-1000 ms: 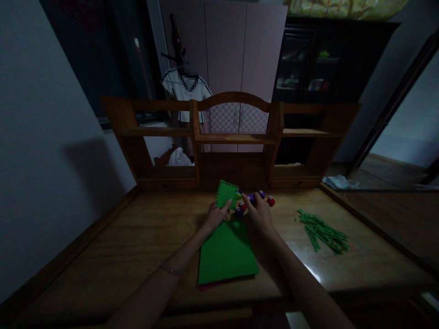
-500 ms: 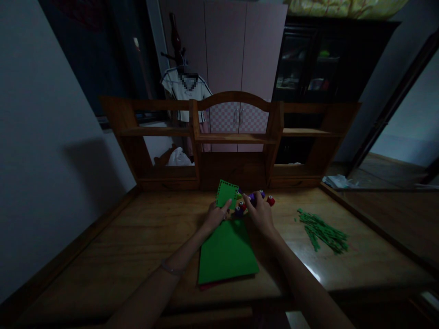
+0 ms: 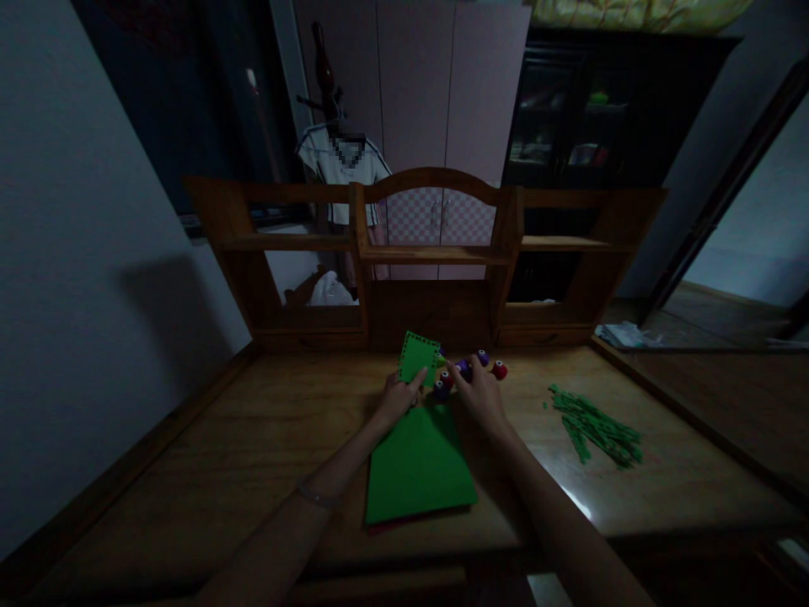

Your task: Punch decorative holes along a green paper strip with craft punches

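Card (image 3: 416,355): being pinched in left hand (image 3: 398,394) towards far edge of worktop (image 3: 284,421), losing lower corner behind thumb. Right hand (image 3: 483,398): partly covering purple pieces (image 3: 463,368); grip too dark to tell.

Dim light leaves a soft shadow (image 3: 174,308) on the wall (image 3: 76,278) (and white glare (image 3: 577,503) on the desk (image 3: 253,438)).

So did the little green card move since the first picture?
No, I see no shift: the little green card, in the left hand, shows in the same spot below the wooden shelf.
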The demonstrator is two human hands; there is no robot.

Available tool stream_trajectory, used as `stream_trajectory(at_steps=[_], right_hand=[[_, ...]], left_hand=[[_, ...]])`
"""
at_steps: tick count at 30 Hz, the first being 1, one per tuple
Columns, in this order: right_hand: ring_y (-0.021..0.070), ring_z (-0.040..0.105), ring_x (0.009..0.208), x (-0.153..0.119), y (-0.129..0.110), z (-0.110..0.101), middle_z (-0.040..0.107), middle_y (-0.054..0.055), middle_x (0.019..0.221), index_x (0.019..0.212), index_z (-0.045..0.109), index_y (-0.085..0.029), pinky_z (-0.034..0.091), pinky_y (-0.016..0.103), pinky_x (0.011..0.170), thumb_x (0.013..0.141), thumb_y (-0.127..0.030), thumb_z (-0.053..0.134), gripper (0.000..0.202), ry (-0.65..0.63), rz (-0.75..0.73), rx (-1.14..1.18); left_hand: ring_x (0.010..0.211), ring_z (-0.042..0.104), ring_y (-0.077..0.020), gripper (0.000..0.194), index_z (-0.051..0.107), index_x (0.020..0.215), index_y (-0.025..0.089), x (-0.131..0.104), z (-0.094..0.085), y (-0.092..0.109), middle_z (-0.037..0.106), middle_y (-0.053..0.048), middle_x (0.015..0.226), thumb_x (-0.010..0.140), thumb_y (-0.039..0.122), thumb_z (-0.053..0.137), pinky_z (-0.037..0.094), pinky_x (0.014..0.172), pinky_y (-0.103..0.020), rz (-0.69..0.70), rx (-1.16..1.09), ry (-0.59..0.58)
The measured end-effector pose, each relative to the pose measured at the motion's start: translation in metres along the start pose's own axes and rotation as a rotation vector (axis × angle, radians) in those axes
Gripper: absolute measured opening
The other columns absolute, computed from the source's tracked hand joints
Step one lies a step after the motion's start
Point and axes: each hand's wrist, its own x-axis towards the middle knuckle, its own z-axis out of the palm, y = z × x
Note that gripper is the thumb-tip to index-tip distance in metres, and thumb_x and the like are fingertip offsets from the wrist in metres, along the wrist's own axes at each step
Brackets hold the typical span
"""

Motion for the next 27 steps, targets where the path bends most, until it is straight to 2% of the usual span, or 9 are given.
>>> stream_trajectory(at_steps=[6,9,19,24,27], right_hand=[[0.0188,0.060,0.064,0.000,0.000,0.000,0.064,0.005,0.071,0.089,0.053,-0.020,0.032,0.024,0.055,0.087,-0.056,0.039,0.038,-0.008,0.007,-0.044],[0.0185,0.060,0.065,0.000,0.000,0.000,0.064,0.005,0.072,0.088,0.053,-0.019,0.032,0.024,0.055,0.087,-0.055,0.040,0.038,-0.014,0.006,-0.039],[0.0205,0.061,0.067,0.000,0.000,0.000,0.064,0.007,0.073,0.092,0.054,-0.018,0.033,0.026,0.056,0.087,-0.057,0.037,0.043,-0.004,0.063,-0.142],[0.0224,0.059,0.080,0.002,0.014,-0.002,0.063,0.011,0.089,0.105,0.052,-0.016,0.035,0.028,0.063,0.089,-0.051,0.039,0.041,0.070,0.072,-0.277],[0.0244,0.056,0.086,0.005,0.026,-0.004,0.059,0.014,0.096,0.104,0.053,-0.014,0.037,0.029,0.067,0.087,-0.049,0.043,0.040,0.095,0.048,-0.345]], left_hand=[[0.038,0.042,-0.0095,0.050,0.044,0.046,0.018,0.002,0.002,-0.004,0.041,0.003,0.037,0.077,0.057,0.047,0.036,0.047,-0.021,-0.025,-0.013,0.009],[0.038,0.043,-0.0093,0.050,0.043,0.046,0.018,0.002,0.002,-0.003,0.041,0.004,0.037,0.077,0.058,0.047,0.037,0.048,-0.021,-0.012,-0.017,0.020],[0.038,0.042,-0.0095,0.047,0.047,0.051,0.018,-0.002,0.000,0.004,0.043,0.003,0.039,0.077,0.057,0.047,0.036,0.047,-0.022,-0.021,-0.024,0.033],[0.042,0.044,-0.0101,0.041,0.054,0.055,0.017,-0.004,-0.004,0.013,0.045,0.003,0.040,0.077,0.051,0.049,0.036,0.049,-0.022,-0.009,-0.028,0.024],[0.042,0.044,-0.0104,0.037,0.059,0.061,0.016,-0.007,-0.006,0.018,0.046,0.003,0.041,0.078,0.048,0.049,0.035,0.048,-0.021,-0.037,-0.014,0.015]])
